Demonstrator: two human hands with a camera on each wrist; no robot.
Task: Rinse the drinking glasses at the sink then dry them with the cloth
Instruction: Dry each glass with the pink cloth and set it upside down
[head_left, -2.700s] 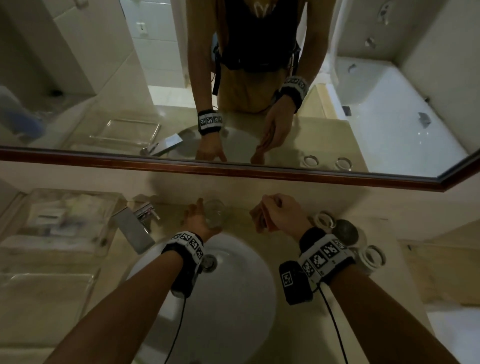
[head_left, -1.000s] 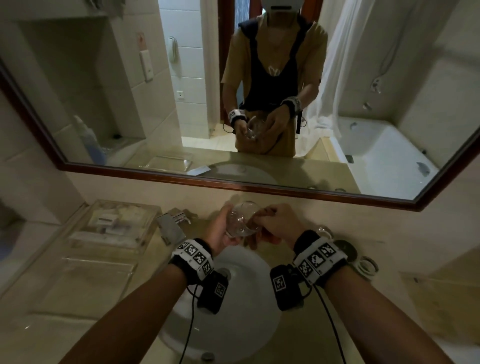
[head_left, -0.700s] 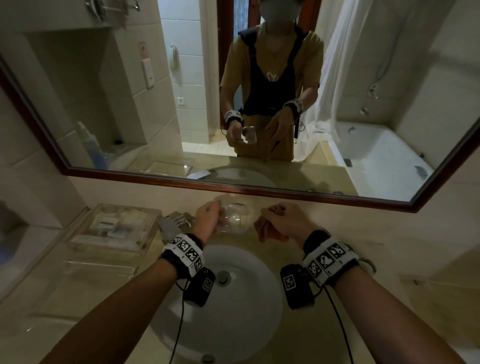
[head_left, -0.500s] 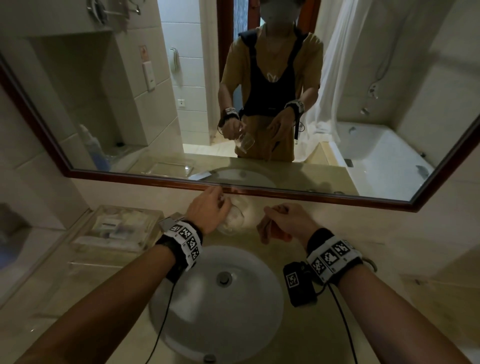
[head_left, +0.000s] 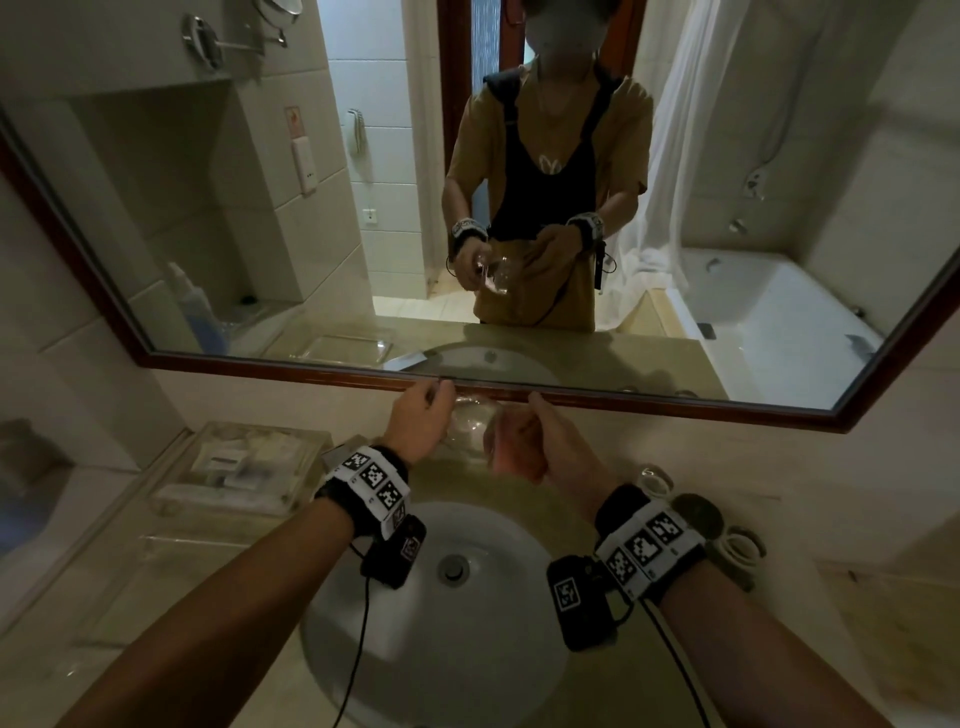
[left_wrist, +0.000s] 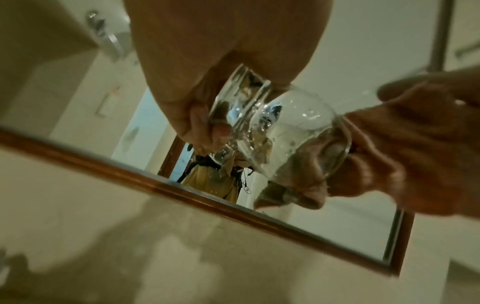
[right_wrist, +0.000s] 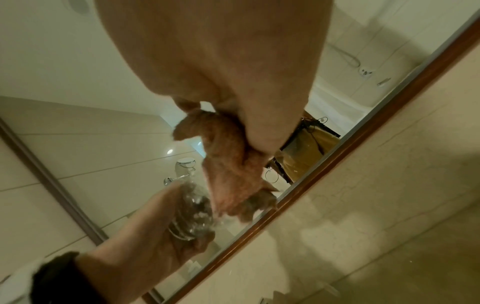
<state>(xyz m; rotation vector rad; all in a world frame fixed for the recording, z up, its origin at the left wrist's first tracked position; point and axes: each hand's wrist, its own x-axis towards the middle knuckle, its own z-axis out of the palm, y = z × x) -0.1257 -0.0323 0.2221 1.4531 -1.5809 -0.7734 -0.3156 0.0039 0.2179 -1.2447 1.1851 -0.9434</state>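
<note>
left hand (head_left: 422, 422) grips glass (left_wrist: 280, 131) by its base, above sink (head_left: 363, 639) | right hand (head_left: 550, 447) fingers bunch cloth (right_wrist: 228, 164) at glass mouth | risk: wet glass slips, drops into sink

Mirror (head_left: 208, 208), wood-framed, on wall. Tap (head_left: 332, 457) left of basin. Clear tray (head_left: 171, 499) of toiletries on counter. Bathtub (head_left: 779, 306) and blue bottle (head_left: 195, 312) reflected.
</note>
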